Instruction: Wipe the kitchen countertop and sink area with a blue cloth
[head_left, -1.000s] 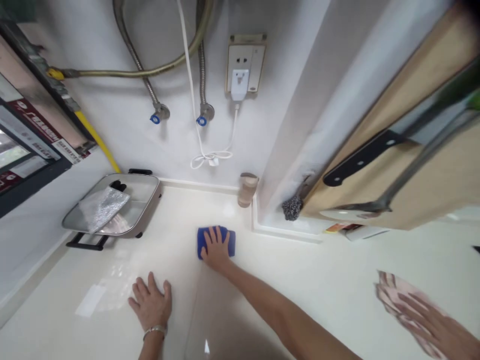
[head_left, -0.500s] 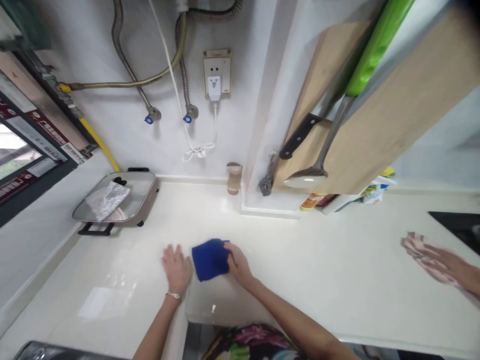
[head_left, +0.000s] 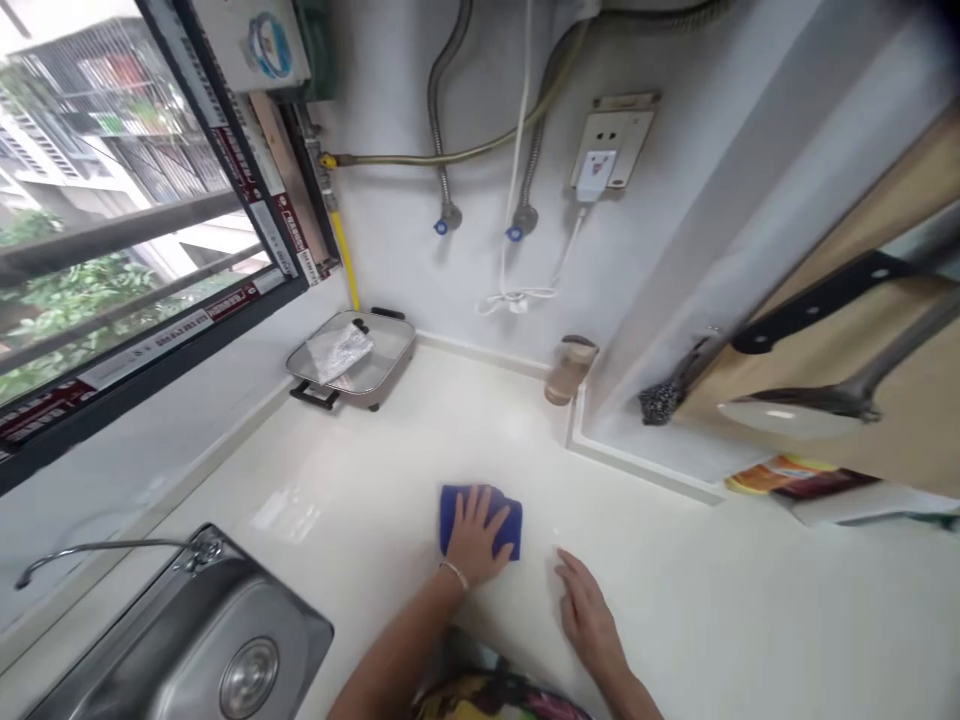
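My left hand (head_left: 474, 540), with a light bracelet at the wrist, lies flat with fingers spread on a folded blue cloth (head_left: 451, 508). The cloth rests on the white countertop (head_left: 360, 480); part of it is hidden under the palm. To the right of the cloth, apart from it, my right hand (head_left: 589, 610) is just over the counter. It holds nothing, and its fingers are stretched out, partly bent.
A lidded electric pan (head_left: 382, 365) with a plastic packet (head_left: 339, 350) on top stands in the back left corner. A steel sink (head_left: 300, 620) with a faucet (head_left: 112, 545) is at lower left. By the wall corner stands a brownish container (head_left: 571, 372); a knife (head_left: 817, 300) and ladle (head_left: 802, 410) hang right.
My right hand has let go of the blue cloth, and my left hand now lies on it. The view has swung left, showing the sink and window; another person's hand with a striped cloth is out of view.
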